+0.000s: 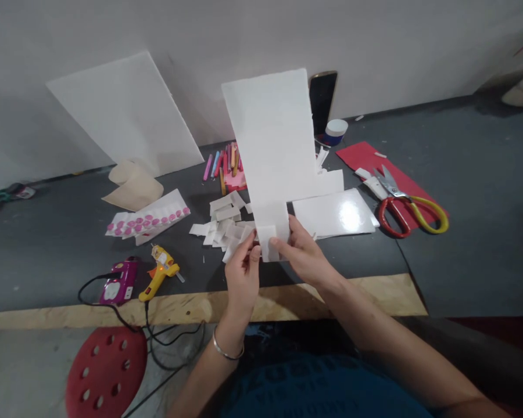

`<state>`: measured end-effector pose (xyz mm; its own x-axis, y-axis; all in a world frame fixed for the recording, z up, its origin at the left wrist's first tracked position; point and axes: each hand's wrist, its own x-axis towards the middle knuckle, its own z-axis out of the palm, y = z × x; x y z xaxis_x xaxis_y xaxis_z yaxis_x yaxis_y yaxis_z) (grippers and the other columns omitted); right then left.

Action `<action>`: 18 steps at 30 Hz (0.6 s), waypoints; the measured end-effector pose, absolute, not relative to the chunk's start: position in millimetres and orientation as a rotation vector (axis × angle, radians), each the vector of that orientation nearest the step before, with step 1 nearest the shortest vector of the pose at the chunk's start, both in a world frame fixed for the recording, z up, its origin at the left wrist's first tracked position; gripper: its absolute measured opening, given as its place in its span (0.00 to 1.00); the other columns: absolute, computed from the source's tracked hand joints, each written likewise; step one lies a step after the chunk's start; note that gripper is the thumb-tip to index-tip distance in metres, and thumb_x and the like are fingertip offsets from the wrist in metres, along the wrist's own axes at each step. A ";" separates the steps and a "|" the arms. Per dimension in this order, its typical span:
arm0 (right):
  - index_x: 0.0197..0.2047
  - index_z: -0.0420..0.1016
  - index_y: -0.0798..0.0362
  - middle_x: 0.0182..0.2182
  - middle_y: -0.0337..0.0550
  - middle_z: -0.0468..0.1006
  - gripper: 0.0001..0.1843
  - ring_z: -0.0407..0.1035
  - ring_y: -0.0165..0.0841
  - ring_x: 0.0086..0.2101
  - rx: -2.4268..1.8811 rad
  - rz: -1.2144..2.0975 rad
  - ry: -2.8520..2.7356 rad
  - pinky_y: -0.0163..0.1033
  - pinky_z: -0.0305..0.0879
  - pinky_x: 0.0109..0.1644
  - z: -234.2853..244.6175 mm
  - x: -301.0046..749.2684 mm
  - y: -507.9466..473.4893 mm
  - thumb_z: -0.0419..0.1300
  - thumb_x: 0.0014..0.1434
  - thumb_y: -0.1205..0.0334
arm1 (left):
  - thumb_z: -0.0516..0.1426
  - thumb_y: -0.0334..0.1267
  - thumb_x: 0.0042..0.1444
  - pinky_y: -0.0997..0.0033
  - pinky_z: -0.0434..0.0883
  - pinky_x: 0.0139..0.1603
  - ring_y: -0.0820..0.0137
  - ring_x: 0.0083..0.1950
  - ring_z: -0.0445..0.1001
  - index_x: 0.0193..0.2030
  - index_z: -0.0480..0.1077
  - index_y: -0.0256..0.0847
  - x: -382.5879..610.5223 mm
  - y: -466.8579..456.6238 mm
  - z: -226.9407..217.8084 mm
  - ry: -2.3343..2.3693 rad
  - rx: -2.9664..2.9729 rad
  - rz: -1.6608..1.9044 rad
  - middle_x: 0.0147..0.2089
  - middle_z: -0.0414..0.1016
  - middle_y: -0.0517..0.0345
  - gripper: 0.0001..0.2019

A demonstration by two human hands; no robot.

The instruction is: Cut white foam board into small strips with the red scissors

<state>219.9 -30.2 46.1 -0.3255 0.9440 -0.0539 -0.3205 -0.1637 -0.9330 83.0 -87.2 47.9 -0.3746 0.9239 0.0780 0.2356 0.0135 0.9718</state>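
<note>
A tall white board [272, 133] with a narrower lower end stands upright between my hands, above the table. My right hand [307, 255] grips its lower right edge, its thumb pressing a small white rectangular piece [269, 241] flat against the board's front. At the lower left edge, my left hand [243, 270] is closed, thumb and fingers pinching the edge by the small piece; some of its fingertips are hidden. Just left of the board lies a pile of small white cut pieces [220, 226]. White sheets [326, 215] lie to the right, behind my right hand.
Red-and-yellow-handled scissors [401, 200] rest on red paper [361, 154]. A yellow glue gun [161, 273] and a purple device [119, 281], both with cables, lie front left. Behind are crayons [222, 162], a phone [321, 98], a jar [335, 130] and a large white board [122, 110] against the wall.
</note>
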 end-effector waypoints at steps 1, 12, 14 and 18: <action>0.54 0.65 0.47 0.45 0.42 0.76 0.21 0.70 0.37 0.46 -0.865 1.657 -1.117 0.43 0.68 0.51 46.3 218.9 -31.0 0.65 0.59 0.56 | 0.60 0.48 0.61 0.62 0.76 0.49 0.61 0.50 0.79 0.54 0.78 0.44 83.8 -85.4 49.0 1.684 1.196 1.411 0.53 0.81 0.50 0.18; 0.57 0.64 0.50 0.45 0.43 0.74 0.22 0.69 0.37 0.45 -0.919 1.598 -1.332 0.42 0.67 0.50 42.1 223.9 -25.3 0.62 0.61 0.58 | 0.66 0.49 0.51 0.68 0.77 0.36 0.67 0.33 0.79 0.43 0.82 0.41 76.1 -73.0 41.8 1.611 0.864 1.289 0.38 0.85 0.55 0.17; 0.59 0.64 0.49 0.47 0.44 0.74 0.24 0.68 0.39 0.48 -0.910 1.615 -1.365 0.43 0.66 0.52 38.6 225.3 -22.7 0.62 0.61 0.59 | 0.68 0.48 0.48 0.69 0.77 0.33 0.67 0.32 0.79 0.41 0.82 0.39 70.9 -69.6 42.4 1.534 0.803 1.239 0.35 0.84 0.55 0.17; 0.61 0.64 0.48 0.50 0.45 0.74 0.27 0.68 0.40 0.52 -0.903 1.623 -1.389 0.46 0.64 0.57 33.5 224.9 -17.8 0.63 0.60 0.60 | 0.71 0.47 0.43 0.71 0.76 0.28 0.70 0.28 0.77 0.36 0.82 0.37 65.7 -65.4 48.0 1.487 0.762 1.167 0.31 0.82 0.55 0.17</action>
